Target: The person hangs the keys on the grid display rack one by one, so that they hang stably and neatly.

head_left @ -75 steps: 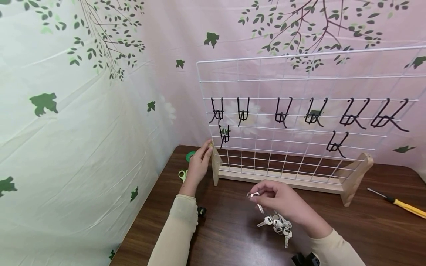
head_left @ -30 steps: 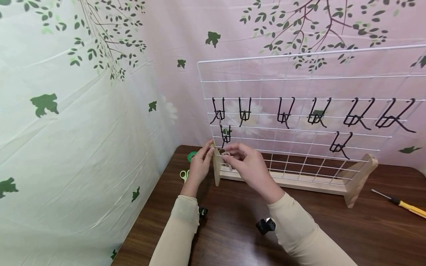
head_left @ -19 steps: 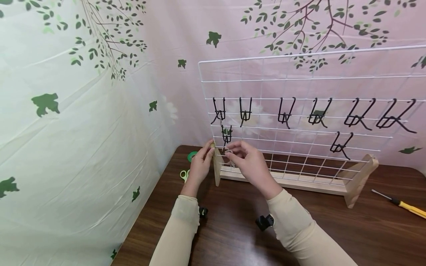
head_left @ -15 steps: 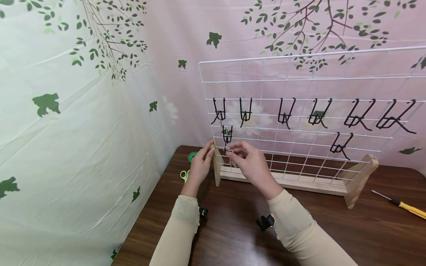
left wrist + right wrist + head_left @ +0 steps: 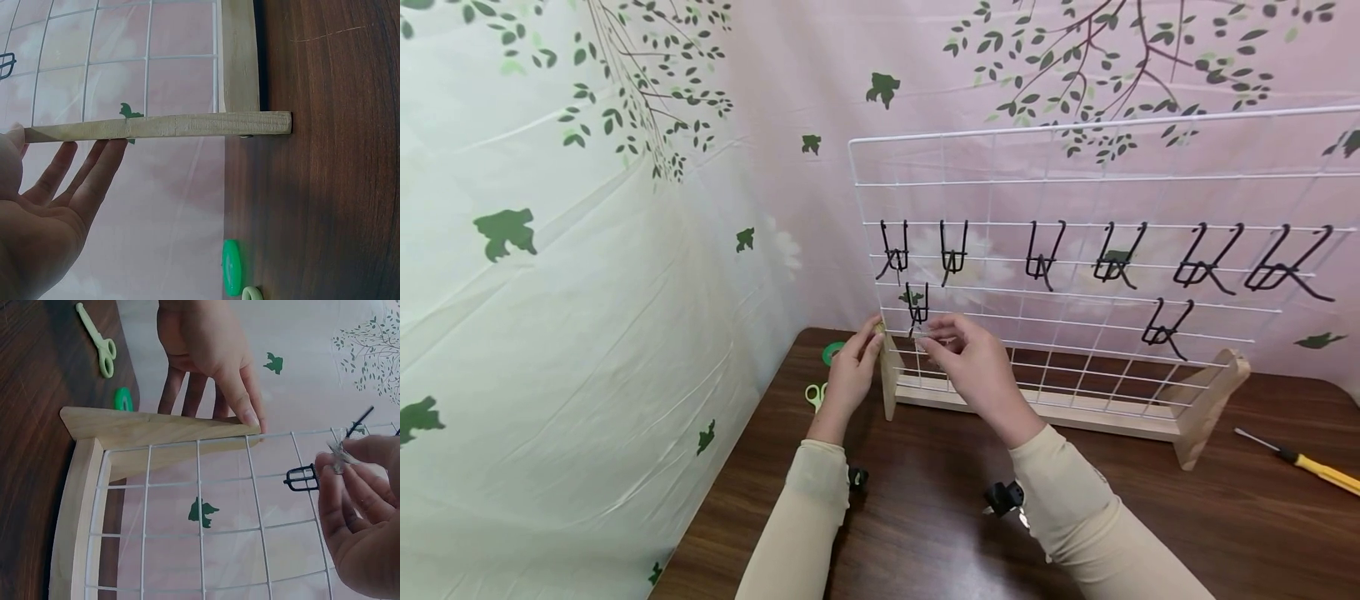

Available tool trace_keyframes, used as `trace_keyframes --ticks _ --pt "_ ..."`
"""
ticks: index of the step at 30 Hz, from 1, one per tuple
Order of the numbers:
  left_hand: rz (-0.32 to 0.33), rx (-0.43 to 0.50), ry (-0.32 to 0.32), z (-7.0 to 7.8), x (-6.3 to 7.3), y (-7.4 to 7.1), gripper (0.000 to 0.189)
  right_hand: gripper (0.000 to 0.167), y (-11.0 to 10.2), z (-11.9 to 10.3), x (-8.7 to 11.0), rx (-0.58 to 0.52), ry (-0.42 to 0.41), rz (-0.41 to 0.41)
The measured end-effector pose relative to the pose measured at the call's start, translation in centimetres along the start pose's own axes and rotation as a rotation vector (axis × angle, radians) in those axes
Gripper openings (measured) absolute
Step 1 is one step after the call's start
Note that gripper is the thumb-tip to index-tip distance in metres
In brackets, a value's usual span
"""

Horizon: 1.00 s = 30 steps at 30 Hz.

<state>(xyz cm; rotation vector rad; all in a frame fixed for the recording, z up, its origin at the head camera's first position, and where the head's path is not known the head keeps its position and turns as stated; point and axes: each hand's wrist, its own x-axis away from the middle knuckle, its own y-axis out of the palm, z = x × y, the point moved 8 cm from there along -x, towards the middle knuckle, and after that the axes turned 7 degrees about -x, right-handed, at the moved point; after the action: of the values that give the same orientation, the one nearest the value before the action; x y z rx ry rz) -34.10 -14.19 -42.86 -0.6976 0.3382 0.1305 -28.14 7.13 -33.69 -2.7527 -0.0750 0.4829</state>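
Observation:
My left hand (image 5: pixel 847 379) grips the left wooden end piece (image 5: pixel 206 125) of a white wire grid rack (image 5: pixel 992 179), thumb and fingers on opposite sides of its top. Beside it, my right hand (image 5: pixel 981 367) pinches a small silver key (image 5: pixel 338 464) between thumb and fingertips. The key is right at the lower left black hook (image 5: pixel 918 310), overlapping the hook's prong in the right wrist view. Fingers hide part of the key and its ring. Below the right wrist, more silver keys (image 5: pixel 1024 518) peek out on the table, mostly covered by the wrist camera and sleeve.
Several black hooks (image 5: pixel 1040 262) hang in a row higher on the grid, and another hook (image 5: pixel 1165 332) hangs lower right. Scissors (image 5: pixel 100 347) and a green ring-shaped item (image 5: pixel 232 267) lie left of the rack. A yellow screwdriver (image 5: pixel 1326 472) lies at right on the brown table (image 5: pixel 925 533).
My right hand has carried the key from above the table's key bunch up to the lower left hook. That hook has shifted slightly right. My left hand stays on the end piece.

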Motion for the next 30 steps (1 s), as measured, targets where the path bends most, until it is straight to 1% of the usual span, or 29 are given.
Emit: trace_keyframes --ticks 5,9,11,15,17,20,22,24,30 --pt "-0.023 0.002 -0.005 0.0 0.2 0.2 0.049 0.042 -0.1 0.8 0.7 0.076 0.019 -0.036" --pt "-0.041 0.004 -0.002 -0.1 0.3 0.3 0.051 0.044 -1.0 2.0 2.2 0.111 0.062 -0.046" --pt "-0.043 0.009 -0.003 0.0 0.2 0.2 0.051 0.042 -1.9 2.5 3.0 0.115 0.082 -0.036" --pt "-0.035 0.015 -0.006 0.1 0.0 0.0 0.05 0.036 -4.5 3.5 4.7 0.142 0.086 0.005" --pt "-0.036 0.013 -0.011 0.0 0.1 0.1 0.049 0.035 -6.0 4.2 5.8 0.168 0.094 0.023" --pt "-0.031 0.009 0.0 0.1 0.0 0.0 0.047 0.034 -8.0 5.6 7.4 0.214 0.123 0.032" --pt "-0.024 0.003 0.006 0.1 0.0 0.0 0.046 0.034 -8.7 6.7 8.3 0.229 0.144 0.019" --pt "-0.019 -0.003 0.007 0.1 0.1 -0.1 0.046 0.033 -9.0 8.2 9.3 0.239 0.168 -0.011" --pt "-0.02 -0.014 -0.005 0.1 -0.1 0.0 0.046 0.038 -8.1 13.6 12.1 0.294 0.259 -0.15"
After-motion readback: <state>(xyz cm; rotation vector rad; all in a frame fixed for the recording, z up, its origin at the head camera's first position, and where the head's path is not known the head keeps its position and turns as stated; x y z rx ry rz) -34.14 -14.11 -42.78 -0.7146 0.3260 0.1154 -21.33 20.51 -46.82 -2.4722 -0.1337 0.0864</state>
